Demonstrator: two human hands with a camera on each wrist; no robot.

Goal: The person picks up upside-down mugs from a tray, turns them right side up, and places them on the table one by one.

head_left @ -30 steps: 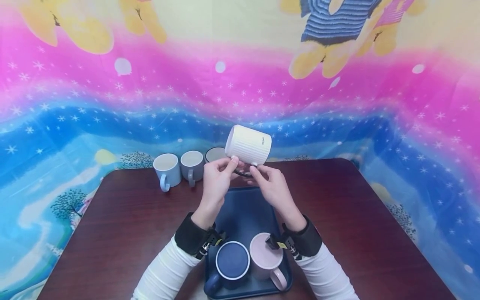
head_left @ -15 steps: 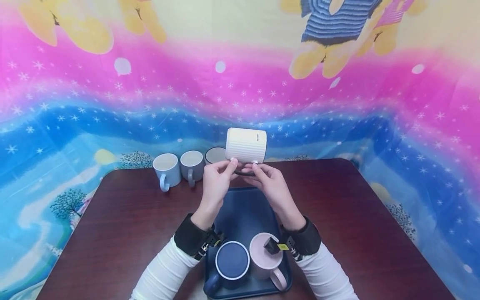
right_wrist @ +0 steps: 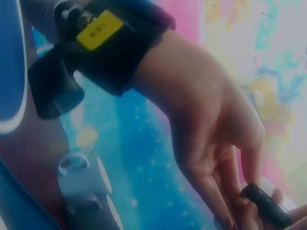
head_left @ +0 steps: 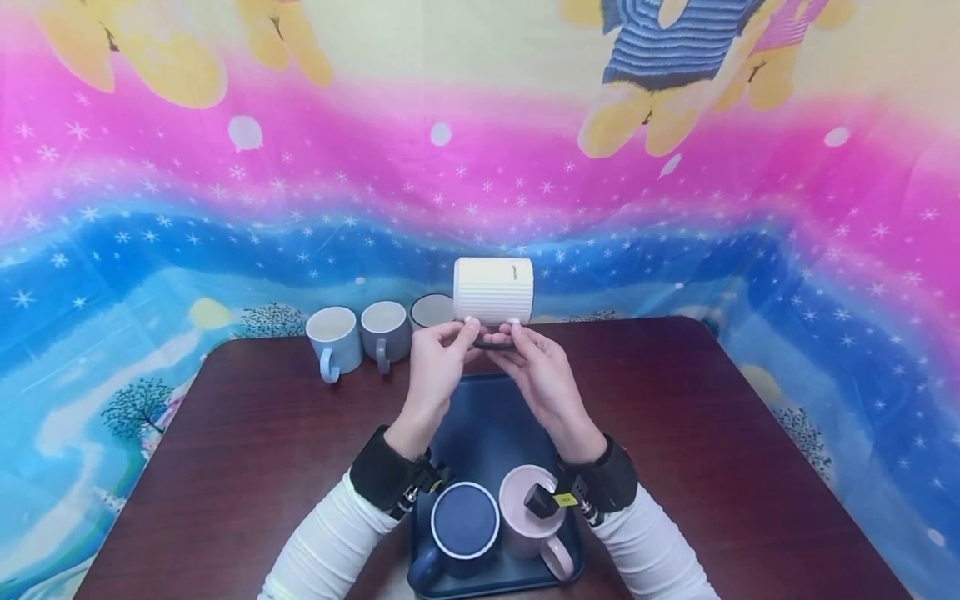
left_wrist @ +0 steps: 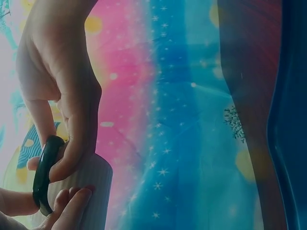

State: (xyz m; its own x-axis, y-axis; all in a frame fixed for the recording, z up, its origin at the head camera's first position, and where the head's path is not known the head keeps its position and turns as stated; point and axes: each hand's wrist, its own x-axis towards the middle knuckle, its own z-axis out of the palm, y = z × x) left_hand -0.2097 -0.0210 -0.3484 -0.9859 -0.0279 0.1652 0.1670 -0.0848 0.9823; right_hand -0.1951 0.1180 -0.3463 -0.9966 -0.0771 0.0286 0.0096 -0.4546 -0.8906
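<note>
Ribbed white mug (head_left: 493, 287), one: lifted clear of the surface (head_left: 675, 433), sideways in the air by the far end of the tray (head_left: 487, 433); black handle (left_wrist: 42, 176) turned downward

Step in hand, as judged: two-handed handling in mid-air, likely a turning or looking-over; next move probably calling for an even pinch on the handle, then a righting before any release

Position to fingers: mug body just above both sets, handle between them

Left hand (head_left: 437, 360): fingers pinching the handle, toward the tray's left side

Right hand (head_left: 550, 377): fingers likewise grasping the handle, toward the tray's right side

Navy mug (head_left: 465, 521) and pink mug (head_left: 531, 528), side by side: on the near end of the tray

Light-blue mug (head_left: 336, 342), grey mug (head_left: 388, 332), dark-rimmed mug (head_left: 431, 312): upright in a row, beyond the tray and to its left, the last partly hidden

Printed backdrop (head_left: 480, 125): well beyond the tray's far edge
</note>
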